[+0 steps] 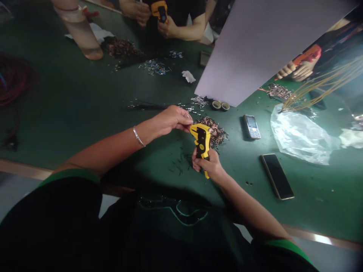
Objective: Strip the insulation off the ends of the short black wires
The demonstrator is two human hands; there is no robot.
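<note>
My right hand [209, 163] is wrapped round the handle of a yellow and black wire stripper [202, 138], its head pointing up and to the left. Fingers pinched, my left hand [175, 120] is at the stripper's jaws. What lies between those fingertips is too small to make out. Behind the stripper spreads a pile of short copper and black wire offcuts [217, 132]. Thin black wires [150, 105] lie just beyond my left hand, near small silvery terminals [200, 100]. Dark scraps [178, 164] are scattered left of my right hand.
Two tape rolls [220, 105] stand by a large pale panel [241, 49]. To the right are a keypad phone [252, 127], a smartphone [277, 176] and a clear plastic bag [303, 136]. Across the green table, other people's hands [167, 27] hold similar tools. Reddish cable [17, 81] lies far left.
</note>
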